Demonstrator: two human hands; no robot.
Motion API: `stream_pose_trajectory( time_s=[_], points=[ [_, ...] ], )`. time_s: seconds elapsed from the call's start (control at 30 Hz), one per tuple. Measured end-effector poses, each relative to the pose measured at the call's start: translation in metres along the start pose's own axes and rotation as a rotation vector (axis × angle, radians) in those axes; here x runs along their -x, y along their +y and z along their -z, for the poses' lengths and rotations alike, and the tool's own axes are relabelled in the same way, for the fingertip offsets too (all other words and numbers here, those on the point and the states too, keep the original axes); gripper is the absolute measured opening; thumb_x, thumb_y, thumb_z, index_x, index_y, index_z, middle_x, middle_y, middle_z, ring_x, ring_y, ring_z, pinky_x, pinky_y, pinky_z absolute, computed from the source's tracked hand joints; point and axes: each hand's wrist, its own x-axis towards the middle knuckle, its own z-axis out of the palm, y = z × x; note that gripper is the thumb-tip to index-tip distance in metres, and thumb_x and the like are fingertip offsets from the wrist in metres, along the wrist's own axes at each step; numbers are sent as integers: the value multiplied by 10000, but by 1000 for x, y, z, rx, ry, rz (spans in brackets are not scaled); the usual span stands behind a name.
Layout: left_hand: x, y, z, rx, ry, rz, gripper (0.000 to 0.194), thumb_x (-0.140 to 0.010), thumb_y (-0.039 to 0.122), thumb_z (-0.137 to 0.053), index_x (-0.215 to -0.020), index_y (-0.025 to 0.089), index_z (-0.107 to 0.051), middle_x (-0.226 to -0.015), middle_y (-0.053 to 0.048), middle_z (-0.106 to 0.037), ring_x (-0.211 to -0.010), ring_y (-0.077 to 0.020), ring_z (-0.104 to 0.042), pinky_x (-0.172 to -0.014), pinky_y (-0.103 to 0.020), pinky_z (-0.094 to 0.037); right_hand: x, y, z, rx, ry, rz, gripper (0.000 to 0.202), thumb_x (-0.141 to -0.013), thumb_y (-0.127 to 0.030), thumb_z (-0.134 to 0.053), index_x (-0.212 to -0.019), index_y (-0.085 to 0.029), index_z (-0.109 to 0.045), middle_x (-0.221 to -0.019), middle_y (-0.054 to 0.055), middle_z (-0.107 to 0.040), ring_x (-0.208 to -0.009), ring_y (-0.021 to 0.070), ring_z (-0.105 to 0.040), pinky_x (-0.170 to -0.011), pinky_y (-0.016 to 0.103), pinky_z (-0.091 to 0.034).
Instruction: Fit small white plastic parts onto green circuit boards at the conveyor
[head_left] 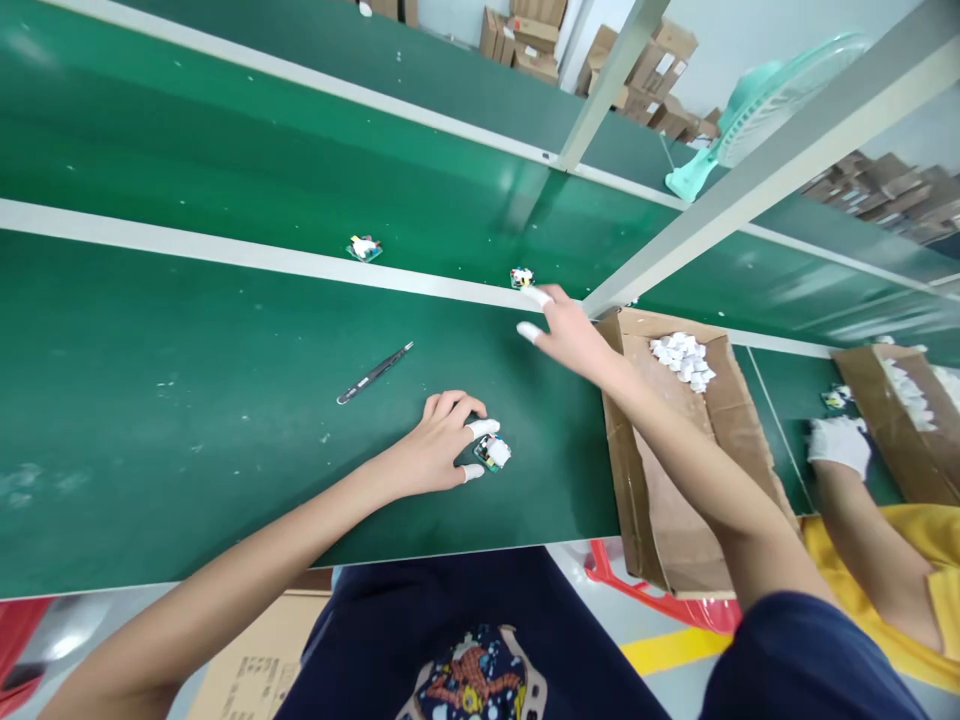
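Note:
My left hand (pixel 439 450) rests low over the green tabletop, its white-capped thumb and index fingertip at the edges of a small circuit board (pixel 495 453) with a white piece on top. My right hand (pixel 574 335) reaches over the pale rail, thumb and index finger apart and both in white finger cots. Just beyond its index fingertip lies another circuit board (pixel 521 277) on the green strip behind the rail; nothing shows between those fingers. Black tweezers (pixel 375 373) lie to the left of my left hand.
A third circuit board (pixel 364 248) sits by the rail (pixel 285 262) further left. At right stands a cardboard box (pixel 626 480) holding white pieces (pixel 682 360). A slanted metal post (pixel 750 180) rises behind it. A co-worker's gloved hand (pixel 840 445) is at far right, beside another box (pixel 892 425).

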Motion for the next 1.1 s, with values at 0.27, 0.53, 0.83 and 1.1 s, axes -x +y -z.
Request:
stream_pose_trajectory(
  time_s=[0.27,0.53,0.83,1.1],
  points=[
    [3,-2,-6,-66,74,1,257,-764,240,-690,-987,185,-575,-1176,-99,-512,-1189,-312,-369,-987,-503,-353,-106,38,-20,77,-52,-263,332,-851,-189,-534,-1118,-16,-629,-1107,227,-608,-996,288,-606,-883,368,-450],
    [3,-3,-10,-64,163,-10,294,-749,197,-685,-1026,189,-586,-1156,-97,-542,-1177,-306,-391,-958,-509,-381,-8,-20,-10,54,-137,26,196,-863,-269,-579,-997,-169,-683,-955,59,-653,-851,162,-602,-788,249,-451],
    [-4,3,-13,-57,163,1,298,-780,286,-681,-1044,174,-600,-1154,-115,-550,-1146,-304,-397,-941,-503,-380,102,-36,-7,-174,-157,28,325,-879,-330,-613,-1165,-176,-594,-1015,77,-580,-819,178,-557,-764,320,-485],
    [-4,4,-9,-55,124,15,187,-814,252,-627,-981,170,-605,-1173,-110,-542,-1150,-299,-373,-920,-482,-385,128,-68,-34,-309,-201,55,357,-837,-326,-669,-1157,-197,-577,-1061,67,-569,-874,184,-582,-744,308,-488]
  ],
)
